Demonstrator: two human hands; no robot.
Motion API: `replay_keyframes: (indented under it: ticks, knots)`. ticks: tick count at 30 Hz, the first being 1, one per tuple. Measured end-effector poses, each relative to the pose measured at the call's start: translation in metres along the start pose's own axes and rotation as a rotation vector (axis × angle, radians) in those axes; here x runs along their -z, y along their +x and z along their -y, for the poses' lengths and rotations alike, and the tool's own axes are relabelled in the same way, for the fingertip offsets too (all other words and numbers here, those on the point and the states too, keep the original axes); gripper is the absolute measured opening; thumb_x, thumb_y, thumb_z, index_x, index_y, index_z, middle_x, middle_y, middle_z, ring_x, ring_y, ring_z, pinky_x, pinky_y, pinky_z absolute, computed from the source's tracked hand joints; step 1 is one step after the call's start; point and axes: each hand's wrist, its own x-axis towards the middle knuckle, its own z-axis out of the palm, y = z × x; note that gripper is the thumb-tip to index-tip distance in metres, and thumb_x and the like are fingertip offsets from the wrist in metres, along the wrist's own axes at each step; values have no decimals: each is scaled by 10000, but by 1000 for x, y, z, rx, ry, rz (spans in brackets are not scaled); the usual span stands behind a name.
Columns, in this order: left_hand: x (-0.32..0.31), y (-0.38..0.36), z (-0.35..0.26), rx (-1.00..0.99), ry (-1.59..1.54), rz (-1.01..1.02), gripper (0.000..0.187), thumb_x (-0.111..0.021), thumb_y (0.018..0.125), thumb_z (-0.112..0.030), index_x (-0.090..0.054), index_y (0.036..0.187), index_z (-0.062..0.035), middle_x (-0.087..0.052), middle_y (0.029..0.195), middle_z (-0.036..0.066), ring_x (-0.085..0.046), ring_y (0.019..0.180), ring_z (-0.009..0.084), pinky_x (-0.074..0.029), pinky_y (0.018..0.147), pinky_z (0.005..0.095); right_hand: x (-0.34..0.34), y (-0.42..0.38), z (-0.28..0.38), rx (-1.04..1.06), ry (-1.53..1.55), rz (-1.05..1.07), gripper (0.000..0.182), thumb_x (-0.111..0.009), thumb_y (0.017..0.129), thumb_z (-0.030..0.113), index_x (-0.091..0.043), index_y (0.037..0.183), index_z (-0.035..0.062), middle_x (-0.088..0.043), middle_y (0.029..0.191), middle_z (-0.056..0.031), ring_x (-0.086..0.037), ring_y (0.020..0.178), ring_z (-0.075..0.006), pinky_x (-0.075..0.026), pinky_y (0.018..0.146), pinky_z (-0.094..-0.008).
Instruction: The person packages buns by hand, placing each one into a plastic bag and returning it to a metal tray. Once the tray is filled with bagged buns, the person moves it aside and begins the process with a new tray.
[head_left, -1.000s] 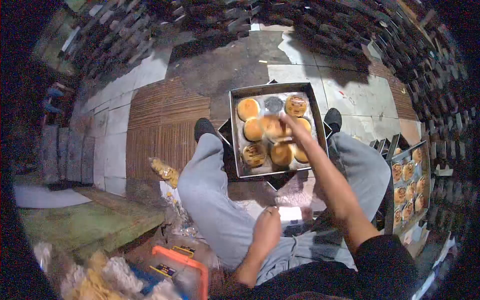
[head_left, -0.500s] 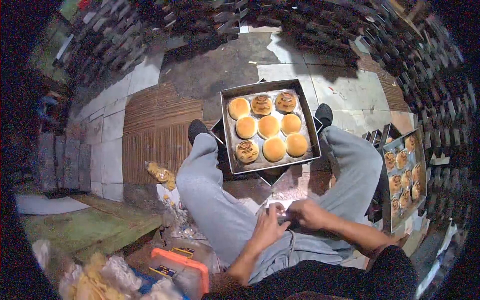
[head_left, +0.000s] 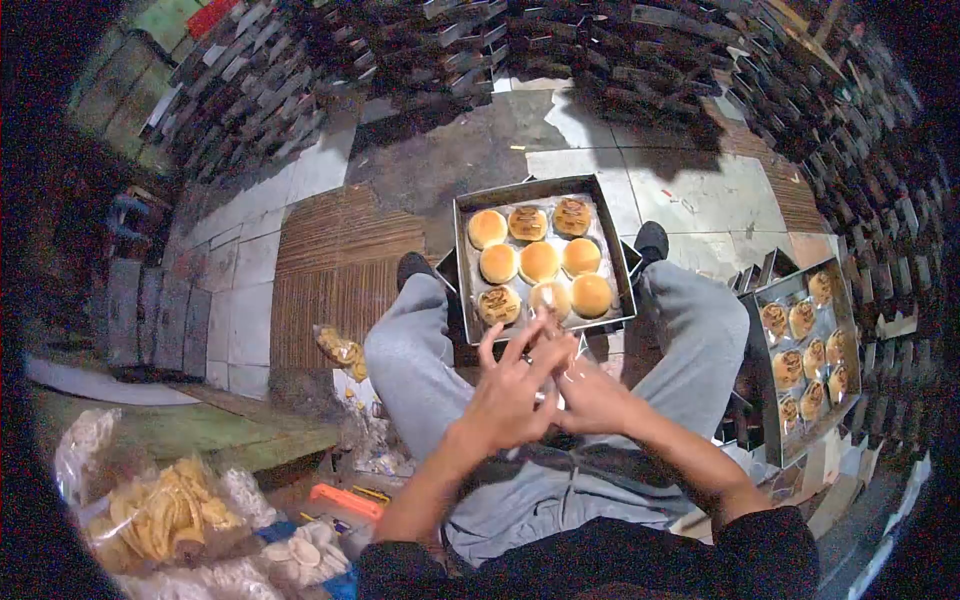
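Both hands meet just in front of the near edge of a square metal tray (head_left: 546, 338). The tray holds round buns in rows, several plain golden ones such as a bun (head_left: 538, 262), and a few in printed clear wrappers like the wrapped bun (head_left: 499, 305). Between my fingers a clear plastic bag (head_left: 573, 368) glints, mostly hidden. My right hand (head_left: 597, 398) is closed on it. My left hand (head_left: 513, 388) pinches at it, its other fingers bent over the tray's edge and partly covering the front middle bun.
A second tray (head_left: 765, 385) of wrapped buns stands at the right. Bags of yellowish pieces (head_left: 165, 510) lie at lower left, near an orange-handled box (head_left: 346, 500) and a green bench (head_left: 200, 435). Stacked dark trays (head_left: 400, 60) line the back.
Both hands have moved forward and up from the lap to the tray's near edge. The clear plastic now shows between them, and the view has shifted slightly.
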Motion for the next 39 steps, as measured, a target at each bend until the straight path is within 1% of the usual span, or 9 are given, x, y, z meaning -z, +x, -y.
replay_keyframes:
  ticks: [5, 7, 11, 19, 25, 27, 32, 35, 39]
  knots:
    - [-40, 12, 39, 516, -765, -635, 803, -560, 1015, -442, -206, 1566, 23, -362, 1555, 234, -342, 1452, 298, -245, 1205, 448, -40, 49, 21, 38, 345, -107, 908, -649, 807, 98, -151, 1551, -54, -134, 1591, -369, -164, 1497, -489, -221, 1234, -468]
    - [-47, 8, 77, 846, -1439, -684, 514, -503, 1070, -323, -388, 1465, -16, -543, 1373, 126, -520, 1296, 215, -445, 1009, 359, -62, 73, 31, -48, 296, -220, 789, -634, 821, 64, -280, 1521, -29, -299, 1544, -345, -307, 1458, -464, -333, 1183, -467]
    - [-24, -16, 163, 913, -1471, -1392, 436, -528, 1050, -365, -497, 1364, -63, -611, 1280, 116, -632, 1114, 224, -494, 897, 325, -89, 133, -20, 60, 224, -246, 277, -616, 843, 27, -637, 1116, -10, -652, 1054, -219, -643, 1032, -377, -531, 898, -435]
    - [1, -24, 175, 702, -1864, -1278, 570, -444, 1053, -405, -427, 1472, -19, -510, 1455, 250, -569, 1252, 455, -610, 815, 449, -141, 347, -304, -526, -489, 105, 508, -584, 938, 401, -531, 1381, 157, -537, 1371, -276, -573, 1190, -482, -497, 986, -547]
    - [0, -23, 175, 636, -1846, -1172, 579, -481, 1045, -410, -391, 1481, -40, -466, 1473, 284, -569, 1250, 432, -593, 851, 428, -101, 377, -315, -556, -331, 521, 604, -755, 780, 339, -635, 1279, 21, -681, 1198, -266, -676, 1097, -389, -534, 938, -480]
    - [-1, -22, 174, 616, -1847, -1146, 579, -486, 1042, -417, -396, 1481, -50, -465, 1473, 283, -570, 1249, 424, -583, 859, 427, -108, 324, -305, -340, -39, 76, 513, -651, 835, 401, -680, 1148, -4, -712, 1070, -268, -706, 942, -396, -549, 827, -458]
    - [-16, -31, 169, 534, -1931, -1182, 516, -460, 1055, -376, -404, 1476, -83, -514, 1448, 221, -564, 1263, 432, -568, 898, 460, -112, 227, -350, -837, 520, -1176, 360, -568, 1003, 330, -680, 1130, 11, -723, 1054, -194, -700, 939, -263, -546, 841, -439]
    - [-22, -32, 168, 503, -1996, -1170, 505, -465, 1054, -390, -417, 1465, -100, -549, 1406, 196, -570, 1257, 443, -565, 917, 486, -39, 184, -227, -439, 1671, -1063, 394, -581, 1001, 343, -625, 1236, 28, -683, 1217, -149, -675, 1071, -280, -522, 937, -434]
    - [-31, -24, 163, 550, -2042, -1195, 447, -474, 1054, -396, -470, 1409, -125, -607, 1302, 163, -578, 1243, 454, -572, 905, 547, -12, 104, -135, -425, 1742, -675, 564, -635, 944, 376, -495, 1419, 105, -542, 1428, -138, -509, 1334, -350, -409, 1099, -591]
